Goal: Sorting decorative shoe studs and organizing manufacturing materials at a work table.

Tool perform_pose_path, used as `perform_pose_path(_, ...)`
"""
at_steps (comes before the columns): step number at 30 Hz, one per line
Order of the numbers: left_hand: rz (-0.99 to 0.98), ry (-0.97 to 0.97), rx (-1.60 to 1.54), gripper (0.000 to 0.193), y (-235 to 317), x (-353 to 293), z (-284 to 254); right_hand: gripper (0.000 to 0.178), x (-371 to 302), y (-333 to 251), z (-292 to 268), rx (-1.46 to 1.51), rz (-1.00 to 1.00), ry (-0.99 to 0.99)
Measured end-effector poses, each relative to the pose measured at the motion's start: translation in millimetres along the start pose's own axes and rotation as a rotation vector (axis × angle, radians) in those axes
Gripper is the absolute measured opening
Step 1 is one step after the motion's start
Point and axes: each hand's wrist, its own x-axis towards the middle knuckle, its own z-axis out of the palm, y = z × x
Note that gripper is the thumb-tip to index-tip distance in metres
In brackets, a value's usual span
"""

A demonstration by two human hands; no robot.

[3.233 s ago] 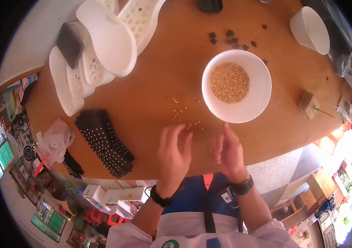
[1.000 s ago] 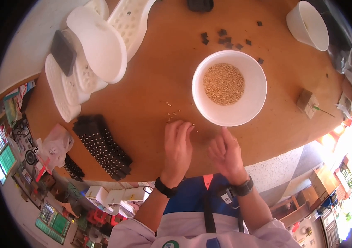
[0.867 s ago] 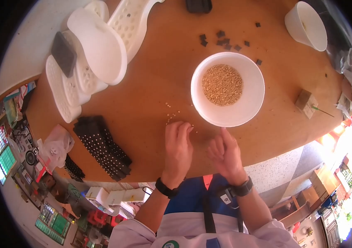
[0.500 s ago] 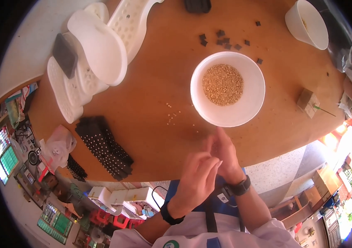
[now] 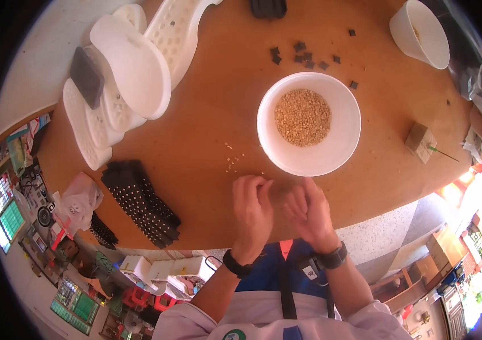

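My left hand (image 5: 251,211) is at the near side of the brown table, fingers curled and thumb near the forefinger, just below a few loose tan grains (image 5: 233,157). Beside it, my right hand (image 5: 309,214) is also curled, its thumb against bent fingers, close under the rim of a white bowl (image 5: 345,144). Whether either hand pinches something small is hidden by the fingers. Many small tan grains (image 5: 302,117) cover the bottom of the bowl. The hands are apart, and neither touches the bowl.
White sole-shaped pieces (image 5: 136,68) are stacked at the far left with a dark slab (image 5: 86,77). Black strips with white dots (image 5: 139,198) lie near left. Small black squares (image 5: 307,56) lie beyond the bowl. A wooden block (image 5: 420,141) and second white bowl (image 5: 411,34) stand right.
My hands were close together, the left across the right; now they are apart. The left has moved forward and left toward the loose grains, and the right has curled its fingers.
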Motion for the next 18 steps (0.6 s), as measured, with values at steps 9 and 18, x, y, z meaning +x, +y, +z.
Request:
perform_pose_path(9,0.031,0.031,0.074,0.015,-1.4,2.5,-2.6,0.060,-1.0,-0.6,-2.0,-0.031,-0.026,-0.021)
perform_pose_path(18,0.034,0.083,0.050,0.016,-7.7,-4.9,-1.8,0.061,-2.7,0.9,-0.1,-0.031,-0.054,-0.023)
